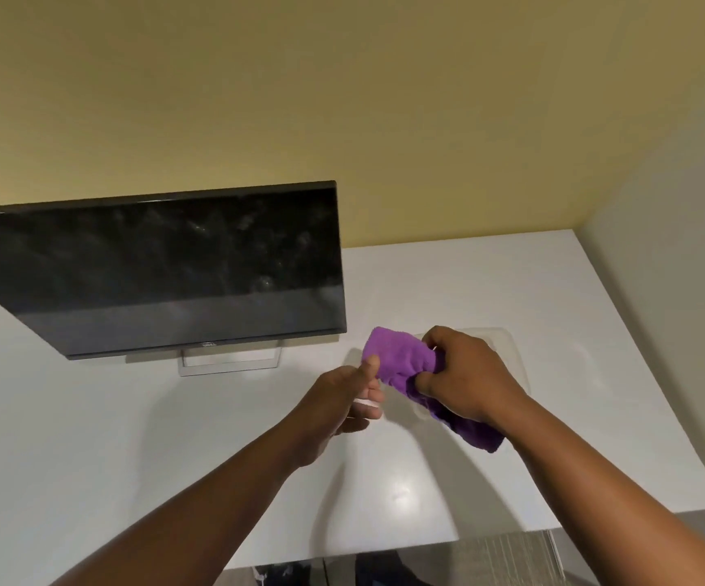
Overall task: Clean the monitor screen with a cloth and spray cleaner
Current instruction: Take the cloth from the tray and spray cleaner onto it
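Note:
The black monitor [164, 268] stands on the white desk [131, 416] at the left, its dark screen marked with smudges and streaks. My right hand [464, 378] is closed around a bunched purple cloth [401, 357], whose loose end hangs down below my wrist. My left hand [350, 399] is just left of the cloth, thumb up against its edge. Its fingers curl around a small white object [368, 402] that is mostly hidden. I cannot tell whether this object is the spray cleaner.
A clear plastic tray [507, 344] lies on the desk under and behind my right hand. The monitor's clear stand [232, 365] sits below the screen. A yellow wall rises behind, a grey wall stands at the right, and the desk's front edge [553, 524] is at the lower right.

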